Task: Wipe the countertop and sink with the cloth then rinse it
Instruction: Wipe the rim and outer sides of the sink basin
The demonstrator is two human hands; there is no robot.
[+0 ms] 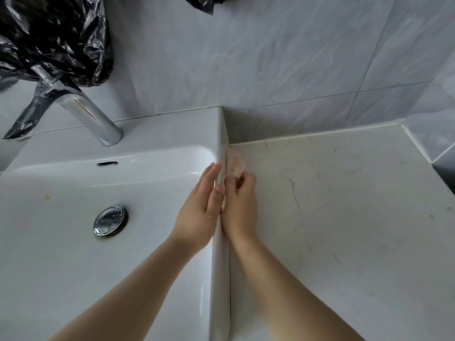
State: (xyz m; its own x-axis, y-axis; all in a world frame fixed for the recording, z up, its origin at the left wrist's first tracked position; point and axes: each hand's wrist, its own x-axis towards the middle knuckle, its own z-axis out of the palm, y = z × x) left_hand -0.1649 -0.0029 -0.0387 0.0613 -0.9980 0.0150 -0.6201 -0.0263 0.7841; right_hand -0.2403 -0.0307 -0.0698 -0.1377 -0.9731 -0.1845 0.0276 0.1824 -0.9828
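Pinkish cloth (235, 164) lies bunched in the seam between the sink (219, 279) rim and the countertop (344, 217), just ahead of my right hand (240, 205), whose curled fingers seem to pinch its near end, though blur hides the grip. That seam runs straight away from me, so my stroke should follow it. My left hand (198, 210) rests flat, fingers straight, against the rim's inner side.

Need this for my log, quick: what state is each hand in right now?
Left hand: open, fingers straight against the sink rim.
Right hand: closed on the cloth, down at the countertop.
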